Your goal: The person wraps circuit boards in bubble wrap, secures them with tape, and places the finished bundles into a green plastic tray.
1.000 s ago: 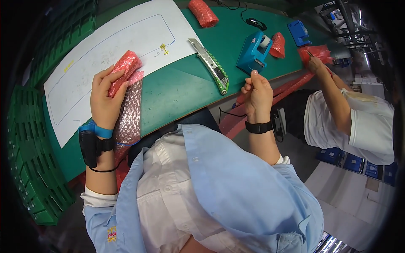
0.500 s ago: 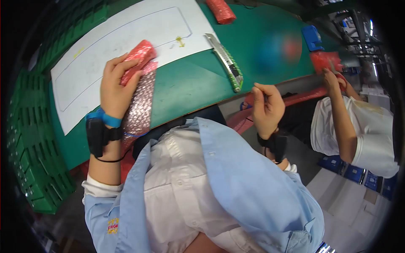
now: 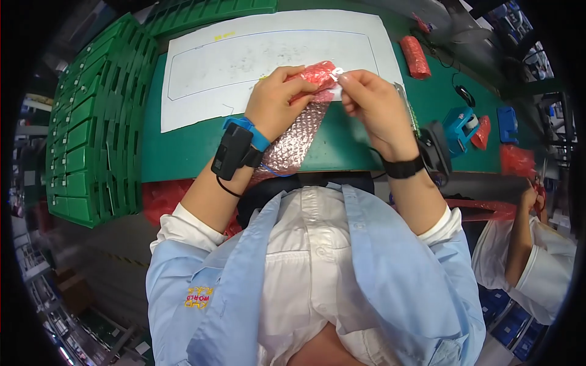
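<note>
My left hand (image 3: 274,100) is closed around a rolled-up bundle of red bubble wrap (image 3: 318,74), just above the near edge of a white sheet. From the bundle a flat strip of bubble wrap (image 3: 296,141) runs down over the table's front edge. My right hand (image 3: 372,104) pinches a small shiny piece of clear tape (image 3: 337,73) against the bundle's right end. Whatever is inside the wrap is hidden. Partly behind my right wrist lies a utility knife (image 3: 414,119) with a green handle.
The marked white sheet (image 3: 201,116) lies on a green table (image 3: 183,158). Another red wrapped roll (image 3: 415,57) rests at the far right. Nearby are a blue tape dispenser (image 3: 458,131) and a blue holder (image 3: 508,125). Green crates (image 3: 91,134) stack up at left; a co-worker's arm (image 3: 520,241) shows at right.
My view has swung right-to-left across the table. My right hand has come over from the right to the bundle, and its fingertips now meet the roll's end.
</note>
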The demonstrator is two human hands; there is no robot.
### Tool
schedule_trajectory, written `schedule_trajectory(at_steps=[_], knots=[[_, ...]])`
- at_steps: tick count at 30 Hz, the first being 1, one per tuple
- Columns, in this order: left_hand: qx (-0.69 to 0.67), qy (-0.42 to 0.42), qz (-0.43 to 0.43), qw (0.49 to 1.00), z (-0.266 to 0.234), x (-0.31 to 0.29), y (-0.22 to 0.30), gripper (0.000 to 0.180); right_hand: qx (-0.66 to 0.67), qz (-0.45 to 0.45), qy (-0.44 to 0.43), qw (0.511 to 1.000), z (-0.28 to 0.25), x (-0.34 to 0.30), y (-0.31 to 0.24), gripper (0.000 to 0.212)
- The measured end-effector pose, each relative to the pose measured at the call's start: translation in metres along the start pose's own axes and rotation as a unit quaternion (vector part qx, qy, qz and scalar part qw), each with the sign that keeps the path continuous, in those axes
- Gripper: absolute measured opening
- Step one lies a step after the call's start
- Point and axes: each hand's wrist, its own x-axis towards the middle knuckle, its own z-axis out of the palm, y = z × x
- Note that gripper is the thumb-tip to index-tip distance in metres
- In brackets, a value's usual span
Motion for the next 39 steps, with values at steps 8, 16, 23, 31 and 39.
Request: schedule_trajectory(at_steps=[8,16,23,31,39], knots=[[0.016,0.000,0.023,1.000,-0.002,0.001,-0.001,0.024,0.027,0.073,0.069,0.995,0.029,0.023,0.034,0.014],[0.034,0.003,0.008,0.999,-0.001,0.002,0.004,0.036,0.017,0.059,0.103,0.993,0.038,0.020,0.039,0.018],[0.041,-0.004,0.023,0.999,0.001,0.000,-0.004,0.041,-0.049,0.078,0.052,0.994,0.024,0.023,0.032,0.021],[0.011,-0.036,-0.011,0.999,-0.001,0.002,-0.003,0.043,-0.229,0.005,0.065,0.971,0.014,0.039,0.050,0.032],[-0.027,-0.017,-0.002,0.999,-0.005,0.006,-0.013,0.041,-0.411,-0.004,0.059,0.910,0.016,0.034,0.039,0.047]])
